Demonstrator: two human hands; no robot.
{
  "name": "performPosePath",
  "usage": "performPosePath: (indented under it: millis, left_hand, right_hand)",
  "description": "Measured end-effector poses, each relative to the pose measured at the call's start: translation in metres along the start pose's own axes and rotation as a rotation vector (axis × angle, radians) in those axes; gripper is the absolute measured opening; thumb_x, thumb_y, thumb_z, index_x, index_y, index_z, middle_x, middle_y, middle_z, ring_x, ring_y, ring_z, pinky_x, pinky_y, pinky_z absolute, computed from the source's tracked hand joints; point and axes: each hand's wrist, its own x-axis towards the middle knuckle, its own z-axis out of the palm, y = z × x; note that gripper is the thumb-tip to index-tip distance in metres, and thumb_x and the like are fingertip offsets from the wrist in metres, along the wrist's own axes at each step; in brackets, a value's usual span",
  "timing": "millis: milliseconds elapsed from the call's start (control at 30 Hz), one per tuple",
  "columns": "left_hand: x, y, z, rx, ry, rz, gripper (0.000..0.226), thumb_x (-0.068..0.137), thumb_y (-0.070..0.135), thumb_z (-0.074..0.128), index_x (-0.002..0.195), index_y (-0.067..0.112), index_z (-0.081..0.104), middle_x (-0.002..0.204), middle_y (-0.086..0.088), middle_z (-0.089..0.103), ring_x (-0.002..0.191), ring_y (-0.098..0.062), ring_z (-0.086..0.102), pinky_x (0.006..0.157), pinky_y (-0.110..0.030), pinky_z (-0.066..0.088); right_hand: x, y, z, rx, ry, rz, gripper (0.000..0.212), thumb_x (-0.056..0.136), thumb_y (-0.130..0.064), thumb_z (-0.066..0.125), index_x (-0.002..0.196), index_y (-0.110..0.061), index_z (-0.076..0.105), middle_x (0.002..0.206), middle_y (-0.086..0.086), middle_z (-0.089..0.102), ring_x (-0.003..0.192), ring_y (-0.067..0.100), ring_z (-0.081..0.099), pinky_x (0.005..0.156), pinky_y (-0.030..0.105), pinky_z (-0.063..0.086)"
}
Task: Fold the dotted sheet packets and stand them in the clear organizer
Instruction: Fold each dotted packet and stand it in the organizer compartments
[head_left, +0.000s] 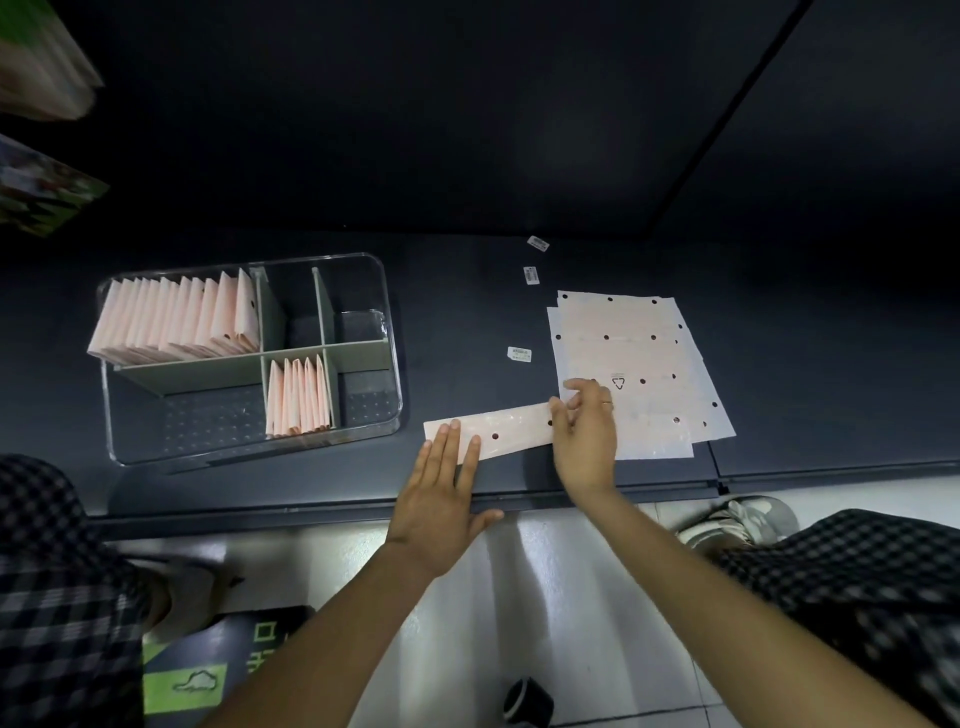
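A: Head view. Left hand (441, 499) flat, fingers straight, tips pressing the near end of the strip (488, 432). Right hand (584, 431) at the strip's far end, fingers curled, pinching that end where it meets the stack (639, 374)

B: So the strip spans between the two hands?

A: Yes, lying flat on the counter (519, 270); already folded lengthwise, by the look of it. Organizer (249, 353) sits just beyond and outward of the left hand, folded packets (176, 319) standing in its far bay, a few more in a near one

B: Risks?

A: Three, as I judge it. If the left fingers lift early, the strip may spring open and the crease go slack. The right hand sits over the stack's near corner, so a pull toward the left hand could drag the top sheet along. And the strip lies near the counter edge, just ahead of the left palm; a careless sweep could push it off

B: Labels?

A: Small tags (519, 354) beyond the right hand, apart from the work
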Motion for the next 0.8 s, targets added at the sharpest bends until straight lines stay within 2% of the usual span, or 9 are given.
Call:
performPosePath:
  millis: [33,100,167,200,333,500,567,667,800]
  left_hand:
    - [0.0,0.001,0.0,0.002,-0.002,-0.001,0.086,0.089,0.07,0.009,0.14,0.012,-0.029,0.148,-0.016,-0.032,0.13,-0.029,-0.038,0.111,-0.038,-0.023]
    - [0.0,0.001,0.0,0.007,-0.007,0.001,0.084,0.089,0.068,0.008,0.139,0.011,-0.029,0.148,-0.017,-0.032,0.129,-0.029,-0.039,0.109,-0.039,-0.025]
    - [0.001,0.001,0.0,0.016,-0.02,0.007,0.081,0.088,0.065,0.005,0.138,0.009,-0.028,0.15,-0.017,-0.028,0.129,-0.029,-0.039,0.109,-0.039,-0.026]
    - [0.001,0.001,0.0,0.014,-0.024,0.006,0.081,0.088,0.064,0.005,0.137,0.009,-0.028,0.151,-0.017,-0.028,0.128,-0.029,-0.04,0.109,-0.038,-0.026]
    - [0.001,0.0,0.0,0.004,-0.016,-0.004,0.087,0.09,0.068,0.013,0.139,0.01,-0.028,0.149,-0.017,-0.03,0.128,-0.029,-0.039,0.107,-0.038,-0.027]
    - [0.001,-0.002,0.002,0.012,0.004,0.012,0.085,0.088,0.07,0.01,0.137,0.017,-0.033,0.147,-0.018,-0.033,0.128,-0.03,-0.04,0.11,-0.039,-0.023]
    - [0.0,-0.002,0.002,0.017,0.008,0.036,0.08,0.088,0.071,0.009,0.136,0.026,-0.036,0.146,-0.021,-0.033,0.127,-0.032,-0.042,0.111,-0.041,-0.021]
    - [0.0,-0.002,0.0,0.016,0.004,0.054,0.073,0.088,0.071,0.009,0.137,0.036,-0.033,0.148,-0.024,-0.03,0.126,-0.033,-0.042,0.112,-0.042,-0.018]
    - [0.0,-0.001,-0.002,0.025,-0.015,0.072,0.073,0.087,0.072,0.01,0.143,0.038,-0.022,0.151,-0.025,-0.024,0.131,-0.032,-0.037,0.114,-0.043,-0.016]
  right_hand:
    - [-0.013,-0.006,0.003,0.081,-0.029,-0.085,0.021,0.095,-0.012,0.05,0.115,-0.009,0.054,0.103,0.004,0.054,0.09,0.016,0.054,0.082,0.03,0.047]
    - [-0.036,-0.02,0.013,0.2,-0.289,-0.148,0.028,0.097,-0.011,0.045,0.124,-0.011,0.053,0.113,-0.002,0.055,0.1,0.01,0.054,0.089,0.016,0.043]
    - [-0.051,-0.027,0.027,0.253,-0.538,-0.105,0.034,0.099,-0.01,0.042,0.132,-0.011,0.048,0.128,-0.003,0.053,0.114,0.005,0.05,0.096,0.006,0.034]
    - [-0.053,-0.028,0.031,0.281,-0.578,-0.059,0.035,0.099,-0.011,0.04,0.134,-0.011,0.046,0.134,-0.002,0.05,0.118,0.003,0.047,0.097,0.003,0.03]
    - [-0.035,-0.015,0.022,0.363,-0.442,0.114,0.038,0.101,-0.015,0.039,0.138,-0.01,0.043,0.142,0.0,0.044,0.123,0.002,0.04,0.098,0.001,0.026]
    - [-0.014,0.011,-0.001,0.372,-0.253,0.221,0.036,0.099,-0.02,0.045,0.133,-0.01,0.05,0.137,0.001,0.051,0.128,0.013,0.044,0.107,0.019,0.029]
    - [-0.009,0.014,-0.004,0.279,-0.274,0.124,0.034,0.099,-0.016,0.046,0.132,-0.01,0.05,0.135,0.003,0.052,0.127,0.015,0.045,0.108,0.023,0.032]
    - [0.008,0.014,-0.005,-0.077,-0.334,-0.108,0.035,0.095,-0.013,0.051,0.13,-0.013,0.052,0.131,0.002,0.054,0.122,0.019,0.045,0.102,0.023,0.033]
    - [0.033,0.009,-0.006,-0.329,-0.466,-0.212,0.031,0.088,-0.015,0.062,0.119,-0.013,0.059,0.118,0.005,0.059,0.112,0.021,0.05,0.091,0.023,0.036]
